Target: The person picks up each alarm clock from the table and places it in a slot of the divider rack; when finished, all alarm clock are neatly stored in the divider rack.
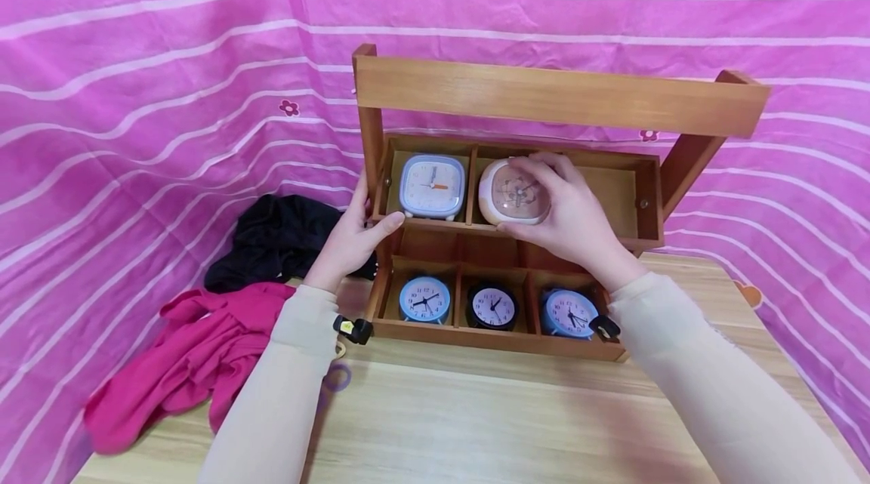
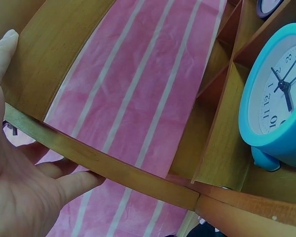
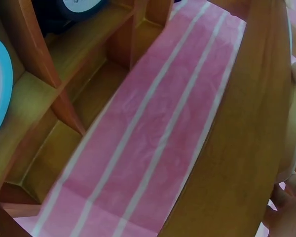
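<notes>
A wooden rack (image 1: 557, 95) has a top bar and two tiers of compartments. At its left side my left hand (image 1: 348, 242) holds the upper tier, thumb on the front edge and fingers at the outer side, as the left wrist view shows. My right hand (image 1: 567, 208) grips a rounded pink alarm clock (image 1: 514, 195) from its right side, in the upper tier's middle compartment. Left of it stands a pale blue squarish alarm clock (image 1: 433, 188). The right wrist view catches only part of my right hand (image 3: 292, 205) at its edge.
The lower tier holds a light blue round clock (image 1: 424, 300), a black one (image 1: 492, 306) and a blue one (image 1: 569, 313). Black cloth (image 1: 268, 238) and magenta cloth (image 1: 197, 348) lie left on the wooden table (image 1: 489, 408). Purple rings (image 1: 337, 377) lie near my left sleeve.
</notes>
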Demonstrator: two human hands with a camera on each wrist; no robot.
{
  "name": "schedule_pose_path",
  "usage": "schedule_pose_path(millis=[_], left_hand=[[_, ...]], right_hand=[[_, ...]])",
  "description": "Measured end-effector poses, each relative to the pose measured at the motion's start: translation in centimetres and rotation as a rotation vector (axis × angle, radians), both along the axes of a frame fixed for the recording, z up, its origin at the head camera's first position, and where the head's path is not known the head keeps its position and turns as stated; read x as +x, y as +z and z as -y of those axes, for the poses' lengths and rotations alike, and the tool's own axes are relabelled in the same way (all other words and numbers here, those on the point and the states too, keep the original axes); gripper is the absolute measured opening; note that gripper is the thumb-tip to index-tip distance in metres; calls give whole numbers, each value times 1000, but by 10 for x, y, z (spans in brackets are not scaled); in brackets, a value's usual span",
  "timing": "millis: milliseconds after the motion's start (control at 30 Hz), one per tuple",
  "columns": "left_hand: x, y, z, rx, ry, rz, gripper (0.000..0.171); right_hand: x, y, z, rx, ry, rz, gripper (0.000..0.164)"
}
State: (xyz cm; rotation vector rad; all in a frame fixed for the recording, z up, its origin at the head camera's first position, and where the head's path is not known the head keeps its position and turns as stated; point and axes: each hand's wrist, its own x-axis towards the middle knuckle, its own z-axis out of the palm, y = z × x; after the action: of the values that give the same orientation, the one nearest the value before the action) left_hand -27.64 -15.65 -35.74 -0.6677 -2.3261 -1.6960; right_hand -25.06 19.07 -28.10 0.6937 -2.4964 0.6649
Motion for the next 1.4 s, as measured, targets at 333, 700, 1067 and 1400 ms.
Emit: schedule_pose_path(millis=[333, 700, 1067, 1400], left_hand=[[2, 2, -2, -14, 7, 11, 92], [1, 2, 0, -7, 10, 9, 92], [3, -4, -1, -16, 25, 18, 91], [0, -2, -1, -5, 11, -4, 90]], right_hand=[[-5, -6, -4, 24, 9, 32, 85], [-6, -12, 1, 86, 13, -6, 58], [-3, -18, 4, 74, -18, 34, 37], [26, -28, -5, 120, -47, -158, 68]])
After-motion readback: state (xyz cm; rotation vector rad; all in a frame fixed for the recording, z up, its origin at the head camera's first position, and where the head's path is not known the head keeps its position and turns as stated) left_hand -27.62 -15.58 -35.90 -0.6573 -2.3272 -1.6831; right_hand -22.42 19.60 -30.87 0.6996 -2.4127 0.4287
